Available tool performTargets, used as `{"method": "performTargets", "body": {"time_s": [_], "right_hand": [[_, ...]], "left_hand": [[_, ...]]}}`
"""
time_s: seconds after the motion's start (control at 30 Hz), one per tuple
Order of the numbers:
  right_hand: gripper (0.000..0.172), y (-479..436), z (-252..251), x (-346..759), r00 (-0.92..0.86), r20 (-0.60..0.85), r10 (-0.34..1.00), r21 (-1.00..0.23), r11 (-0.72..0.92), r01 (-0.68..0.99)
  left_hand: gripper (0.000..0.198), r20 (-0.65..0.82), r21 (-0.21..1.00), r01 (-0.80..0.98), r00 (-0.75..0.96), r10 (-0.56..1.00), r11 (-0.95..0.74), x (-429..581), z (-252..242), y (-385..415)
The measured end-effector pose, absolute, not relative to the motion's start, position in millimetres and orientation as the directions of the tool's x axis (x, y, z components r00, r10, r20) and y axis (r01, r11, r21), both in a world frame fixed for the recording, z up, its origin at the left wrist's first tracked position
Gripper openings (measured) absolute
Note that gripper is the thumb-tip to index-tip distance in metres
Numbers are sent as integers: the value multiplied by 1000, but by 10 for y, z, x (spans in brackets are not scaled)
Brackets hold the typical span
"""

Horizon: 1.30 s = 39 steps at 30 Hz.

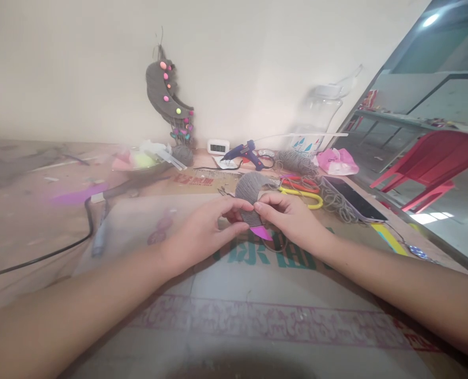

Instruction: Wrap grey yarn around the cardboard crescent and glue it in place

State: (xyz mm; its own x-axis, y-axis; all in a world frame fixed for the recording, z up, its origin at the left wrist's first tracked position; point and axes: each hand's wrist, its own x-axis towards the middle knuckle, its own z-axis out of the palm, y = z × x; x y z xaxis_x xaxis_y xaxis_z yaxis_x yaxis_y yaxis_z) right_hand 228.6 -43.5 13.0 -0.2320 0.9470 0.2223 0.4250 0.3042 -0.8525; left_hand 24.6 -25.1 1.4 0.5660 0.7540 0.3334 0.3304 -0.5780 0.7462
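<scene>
Between my two hands is a small crescent shape wrapped in grey yarn (pixel 246 190), its bare pink tip (pixel 262 232) sticking out at the bottom. My left hand (pixel 221 221) pinches it from the left, thumb below and index finger across the front. On the other side my right hand (pixel 283 213) is closed, thumb and index finger pressed on the yarn at the crescent's edge. A loose strand of yarn loops below my right fingers. Just behind that hand lie yellow-handled scissors (pixel 310 197).
A blue glue gun (pixel 247 152) and a small white clock (pixel 218 147) stand near the wall. Loose grey yarn (pixel 338 202) lies beside a phone (pixel 354 199) on the right. A finished-looking moon ornament (pixel 158 92) hangs on the wall. A black cable (pixel 89 221) crosses the left side.
</scene>
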Motion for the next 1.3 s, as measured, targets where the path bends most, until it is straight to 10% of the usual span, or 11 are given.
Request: {"method": "performTargets", "body": {"time_s": [1.1, 1.3], "right_hand": [[37, -433, 131, 2282, -268, 205, 941, -885, 295, 359], [37, -431, 106, 2284, -234, 218, 947, -880, 294, 372]], "left_hand": [[29, 454, 522, 442, 580, 676, -729, 219, 22, -275], [37, 436, 628, 308, 622, 651, -714, 200, 28, -268]]}}
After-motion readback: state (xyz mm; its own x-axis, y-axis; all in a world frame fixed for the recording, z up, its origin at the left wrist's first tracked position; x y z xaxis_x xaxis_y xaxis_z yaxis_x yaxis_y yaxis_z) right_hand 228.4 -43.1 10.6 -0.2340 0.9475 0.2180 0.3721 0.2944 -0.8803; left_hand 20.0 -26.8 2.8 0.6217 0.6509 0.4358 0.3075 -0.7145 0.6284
